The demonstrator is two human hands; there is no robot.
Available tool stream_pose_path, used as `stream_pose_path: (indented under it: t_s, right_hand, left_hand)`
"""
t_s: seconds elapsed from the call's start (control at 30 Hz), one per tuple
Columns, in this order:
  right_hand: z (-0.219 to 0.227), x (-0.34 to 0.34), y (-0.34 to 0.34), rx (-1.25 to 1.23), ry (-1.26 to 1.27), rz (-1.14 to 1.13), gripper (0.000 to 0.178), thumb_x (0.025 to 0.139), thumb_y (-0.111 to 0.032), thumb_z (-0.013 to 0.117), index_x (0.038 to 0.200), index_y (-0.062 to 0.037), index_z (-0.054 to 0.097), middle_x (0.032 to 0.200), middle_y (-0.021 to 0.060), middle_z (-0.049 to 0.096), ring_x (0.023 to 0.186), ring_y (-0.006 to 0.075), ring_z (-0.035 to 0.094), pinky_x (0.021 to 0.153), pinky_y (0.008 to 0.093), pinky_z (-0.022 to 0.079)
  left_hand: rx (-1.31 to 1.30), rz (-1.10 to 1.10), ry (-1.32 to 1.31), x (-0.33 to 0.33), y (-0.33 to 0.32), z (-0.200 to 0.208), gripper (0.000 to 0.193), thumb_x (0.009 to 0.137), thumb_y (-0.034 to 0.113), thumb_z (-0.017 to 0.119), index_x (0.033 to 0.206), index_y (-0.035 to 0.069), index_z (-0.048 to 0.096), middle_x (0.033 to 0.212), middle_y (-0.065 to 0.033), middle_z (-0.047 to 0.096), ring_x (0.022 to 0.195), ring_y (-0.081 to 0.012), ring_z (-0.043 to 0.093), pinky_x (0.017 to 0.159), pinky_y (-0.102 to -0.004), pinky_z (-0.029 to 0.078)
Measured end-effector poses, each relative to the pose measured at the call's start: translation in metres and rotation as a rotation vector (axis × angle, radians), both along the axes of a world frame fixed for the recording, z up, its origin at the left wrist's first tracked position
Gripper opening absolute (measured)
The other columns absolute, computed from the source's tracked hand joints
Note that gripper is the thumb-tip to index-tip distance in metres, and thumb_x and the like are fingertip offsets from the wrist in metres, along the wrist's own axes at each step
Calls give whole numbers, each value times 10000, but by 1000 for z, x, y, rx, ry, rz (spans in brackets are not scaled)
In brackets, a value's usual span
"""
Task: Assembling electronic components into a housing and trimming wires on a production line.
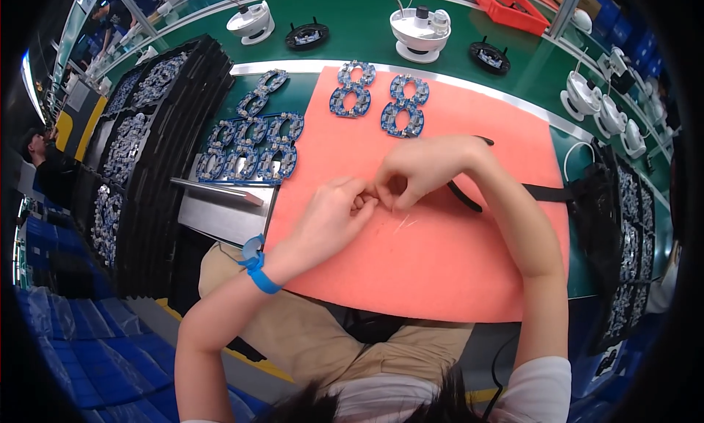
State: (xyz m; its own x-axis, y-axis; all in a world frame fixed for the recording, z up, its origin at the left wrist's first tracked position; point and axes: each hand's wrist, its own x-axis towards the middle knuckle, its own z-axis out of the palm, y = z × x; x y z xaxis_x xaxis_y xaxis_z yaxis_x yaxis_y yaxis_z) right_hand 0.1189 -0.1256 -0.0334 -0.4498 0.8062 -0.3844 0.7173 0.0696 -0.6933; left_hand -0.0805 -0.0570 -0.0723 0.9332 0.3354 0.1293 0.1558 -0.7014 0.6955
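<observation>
My left hand (331, 219), with a blue wrist strap (258, 267) on its wrist, is closed in a pinch over the orange mat (352, 269). My right hand (429, 166) meets it fingertip to fingertip, also pinched. Whatever the fingers hold is too small or hidden to make out. Thin pale slivers (404, 223) lie on the mat just below the right fingertips. Beneath the right hand, partly covered, lies a tool with black curved handles (465, 197). Two blue figure-eight circuit boards (350, 100) (402, 115) rest on the mat beyond the hands.
More figure-eight boards (246, 151) lie at left, beside a metal plate (227, 210). Black trays (132, 144) full of boards stand at far left, others (634, 225) at right. White dome housings (418, 34), black round parts (306, 34) and a red bin (511, 8) line the back.
</observation>
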Motion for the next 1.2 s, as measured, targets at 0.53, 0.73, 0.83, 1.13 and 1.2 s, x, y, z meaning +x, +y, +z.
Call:
stream_pose_path:
  t_s: [0.53,0.73,0.83,1.13,1.2]
  right_hand:
    - [-5,2,2,181,-351,-165,205,673,-207,672,765,-38,600,684,119,616,686,274,607,595,399,440]
    - [-6,-1,2,180,-379,-161,212,682,-221,667,780,-44,603,728,117,619,742,277,609,616,403,441]
    - [-4,-2,1,136,-410,-164,218,707,-219,653,808,-31,609,748,130,628,760,285,612,636,405,454]
    - [16,37,-6,235,-273,-305,200,790,-205,597,871,-22,614,760,113,644,697,212,612,620,356,461]
    - [11,49,-5,175,-226,-389,188,797,-211,596,862,-36,614,742,90,633,684,180,594,604,333,448]
  left_hand:
    - [191,-166,-116,6,-31,-3,204,776,136,724,931,24,650,881,-117,624,824,-289,614,718,-375,517]
    - [262,-131,-120,10,-37,-8,149,784,106,698,893,23,638,843,-124,623,792,-296,611,692,-392,513]
    - [347,-120,-92,13,-40,-3,112,796,91,653,860,24,591,811,-122,609,779,-294,608,660,-396,514]
    - [384,-83,-90,17,-37,-10,144,754,20,617,841,27,503,759,-129,592,729,-289,603,634,-394,493]
    - [356,-92,-127,13,-31,-7,123,758,18,607,836,24,512,748,-121,596,710,-264,612,628,-372,495]
